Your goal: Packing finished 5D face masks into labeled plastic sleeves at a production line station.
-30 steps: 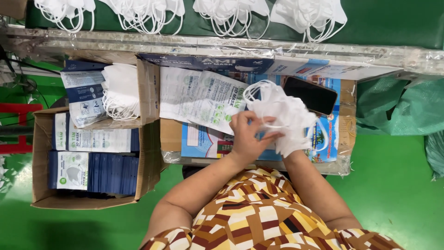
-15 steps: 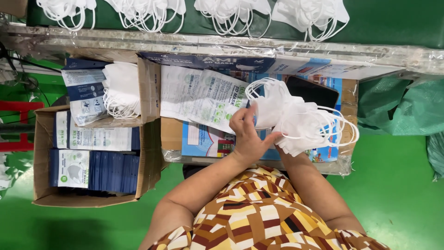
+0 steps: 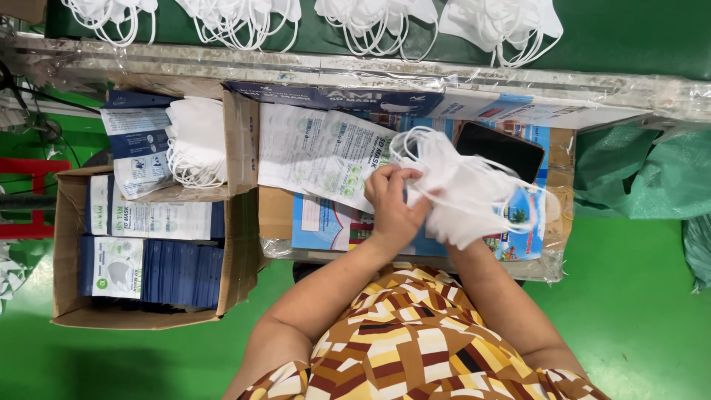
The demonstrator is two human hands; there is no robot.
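Right of centre in the frame, both hands work a bundle of white face masks (image 3: pixel 463 189) held over a flat work surface covered in printed sheets (image 3: pixel 326 222). The left hand (image 3: pixel 392 204) is closed on the bundle's left edge, fingers curled over the fabric, thumb side toward the masks. The right hand (image 3: pixel 444 233) is mostly hidden beneath the bundle; it seems to grip the masks from below, though its fingers cannot be seen. Thin white ear loops (image 3: pixel 415 141) stick up from the top of the bundle.

Just left of the hands lies a stack of clear printed packets (image 3: pixel 318 152), touching the left hand's fingertips. A dark phone (image 3: pixel 500 148) lies behind the bundle, partly covered by it.

At the left of the frame a cardboard box (image 3: pixel 67 252) holds rows of dark blue packets (image 3: pixel 181 274). Above it a second box carries a pile of white masks (image 3: pixel 196 141) beside more packets.

Along the top edge, on a green belt (image 3: pixel 629 33), sit four heaps of masks (image 3: pixel 370 15). A green plastic bag (image 3: pixel 637 174) lies at the far right. The floor (image 3: pixel 637 311) is green.
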